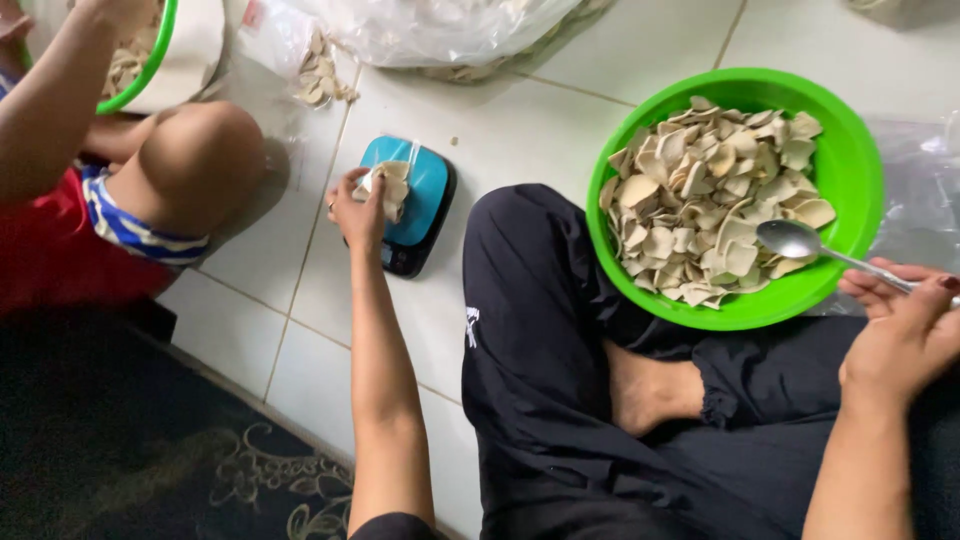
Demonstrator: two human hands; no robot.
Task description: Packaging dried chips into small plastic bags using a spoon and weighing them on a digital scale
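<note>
White floor tiles (520, 130) everywhere, and I'm sitting cross-legged on them. My left hand (357, 210) is closed round a small clear bag of pale chips (390, 188), holding it on the little blue scale (420, 200). The bag looks only partly filled, I think, hard to tell under the plastic. My right hand (905, 325) has its grip pinched shut on a metal spoon (800, 240) resting over the green bowl (850, 170), which is still heaped with chips (705, 200), so plenty left to portion. Big plastic sack (440, 30) up top, and another person's knee (195, 150) beside a second green-rimmed bowl (150, 60)
</note>
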